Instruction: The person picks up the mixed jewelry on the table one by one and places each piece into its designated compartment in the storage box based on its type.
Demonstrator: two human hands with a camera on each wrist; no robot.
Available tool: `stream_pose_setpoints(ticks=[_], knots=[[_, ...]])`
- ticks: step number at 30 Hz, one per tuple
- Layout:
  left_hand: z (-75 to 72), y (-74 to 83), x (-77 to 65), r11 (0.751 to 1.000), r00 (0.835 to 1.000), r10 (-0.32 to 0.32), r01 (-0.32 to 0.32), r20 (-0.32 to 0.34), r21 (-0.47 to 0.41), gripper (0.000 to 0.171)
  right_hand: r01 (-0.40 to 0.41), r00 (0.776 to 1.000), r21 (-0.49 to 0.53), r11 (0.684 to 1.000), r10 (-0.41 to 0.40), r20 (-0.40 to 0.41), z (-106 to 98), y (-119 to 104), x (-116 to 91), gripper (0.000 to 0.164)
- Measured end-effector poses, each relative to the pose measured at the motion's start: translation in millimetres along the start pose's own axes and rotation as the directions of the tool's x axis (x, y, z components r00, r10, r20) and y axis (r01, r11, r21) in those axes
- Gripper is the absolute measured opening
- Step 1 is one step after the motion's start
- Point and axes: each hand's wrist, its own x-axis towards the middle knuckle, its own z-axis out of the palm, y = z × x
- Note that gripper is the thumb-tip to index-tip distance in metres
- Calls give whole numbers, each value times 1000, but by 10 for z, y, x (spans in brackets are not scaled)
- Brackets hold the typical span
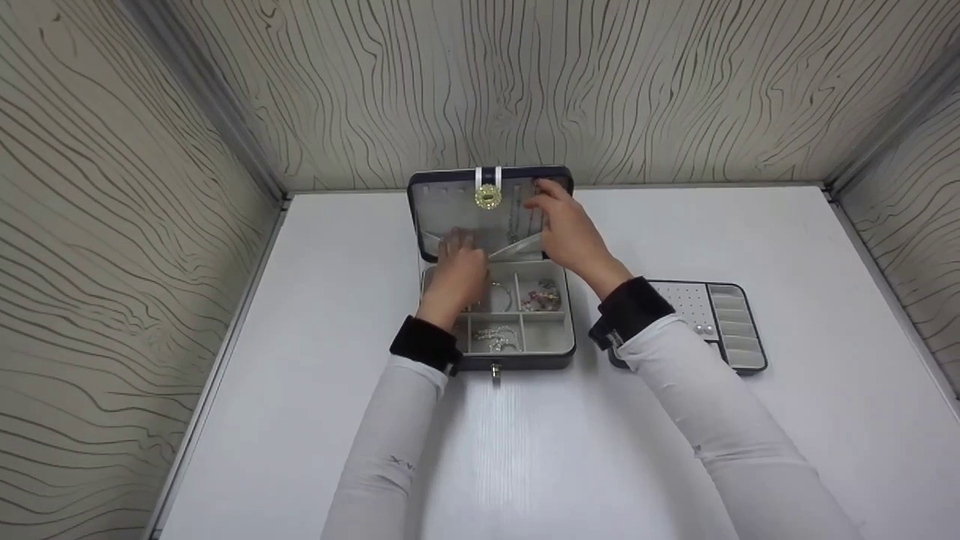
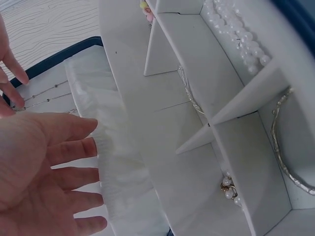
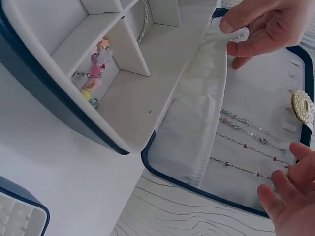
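Observation:
A navy jewelry box (image 1: 551, 361) stands with its lid raised, showing a pale lining and an elastic pocket (image 2: 123, 162). My left hand (image 1: 463, 274) reaches to the lid's lower part, fingers extended over the pocket's edge and the thumb apart from them. At the lid's upper right, my right hand (image 1: 574, 236) holds the upper end of a thin beaded necklace (image 3: 243, 145) between its fingertips, close to the hooks. Another fine necklace (image 3: 241, 170) runs alongside and passes behind those fingers. Two silver chains (image 3: 248, 129) hang next to them, lower ends hidden in the pocket.
Compartments hold a bangle (image 2: 278, 142), a white pearl strand (image 2: 241, 37), a pearl piece (image 2: 229, 189) and a colorful beaded bracelet (image 3: 96, 71). A gold ornament (image 1: 488, 196) sits on the lid's strap. To the right, a lift-out tray (image 1: 739, 322) with ring slots lies partly under my right sleeve.

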Motion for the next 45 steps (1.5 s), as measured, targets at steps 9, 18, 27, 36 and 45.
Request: stream_pose_setpoints(ticks=[9,18,27,36,45], knots=[[15,4,-2,1000,1000,13,-13,-13,23,19,-43,999,-99,994,42,-10,2,-103,28,29],[12,7,6,1000,1000,9,-9,8,11,19,-14,1000,-61,998,15,13,8,-27,29,29],[22,-16,-20,999,1000,7,-6,-18,41,42,-3,999,104,995,-2,47,-54,92,53,48],[48,-40,-21,999,999,10,-8,-37,43,56,-20,997,155,988,9,70,-61,132,50,48],[23,-58,-38,1000,1000,10,-10,-20,24,61,-34,995,171,985,17,101,-69,153,38,59]])
